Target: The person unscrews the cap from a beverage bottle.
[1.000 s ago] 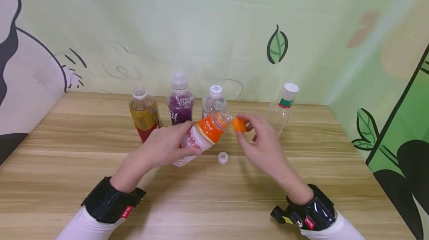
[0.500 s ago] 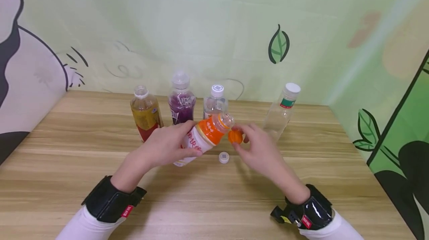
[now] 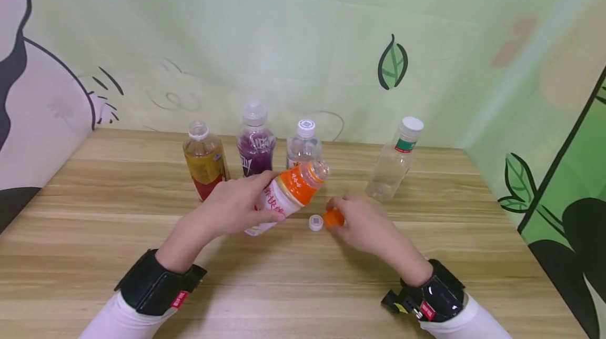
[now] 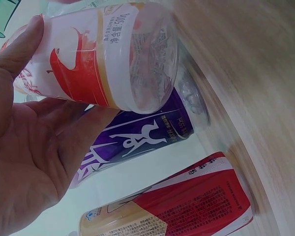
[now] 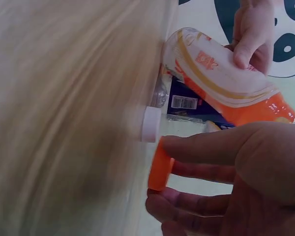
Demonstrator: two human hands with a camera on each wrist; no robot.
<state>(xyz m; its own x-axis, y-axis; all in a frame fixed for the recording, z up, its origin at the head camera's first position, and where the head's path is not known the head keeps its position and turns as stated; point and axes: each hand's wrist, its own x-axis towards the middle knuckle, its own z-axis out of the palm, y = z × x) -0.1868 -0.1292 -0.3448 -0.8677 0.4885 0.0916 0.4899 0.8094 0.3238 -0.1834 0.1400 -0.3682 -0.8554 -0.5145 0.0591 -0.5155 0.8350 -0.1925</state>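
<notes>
My left hand point(image 3: 236, 203) grips a white and orange bottle point(image 3: 284, 197), tilted with its uncapped mouth toward the upper right. In the left wrist view the bottle point(image 4: 81, 59) shows an apple print and a clear base. My right hand point(image 3: 366, 223) pinches an orange cap point(image 3: 334, 218) between thumb and fingers, low at the tabletop. A white cap point(image 3: 315, 222) lies just left of it. In the right wrist view the orange cap point(image 5: 160, 167) is held on edge close to the white cap point(image 5: 151, 124); whether it touches the wood I cannot tell.
Behind the hands stand an uncapped yellow and red bottle point(image 3: 204, 162), a purple-labelled bottle point(image 3: 255, 147) and a clear white-capped bottle point(image 3: 304, 144). Farther right is a clear bottle point(image 3: 390, 168) with a green band. A printed backdrop point(image 3: 303, 49) rises behind the wooden table point(image 3: 265, 286).
My right hand has carried the orange cap away from the bottle's mouth, down to the tabletop beside the white cap. The left hand and its bottle stay nearly in place.
</notes>
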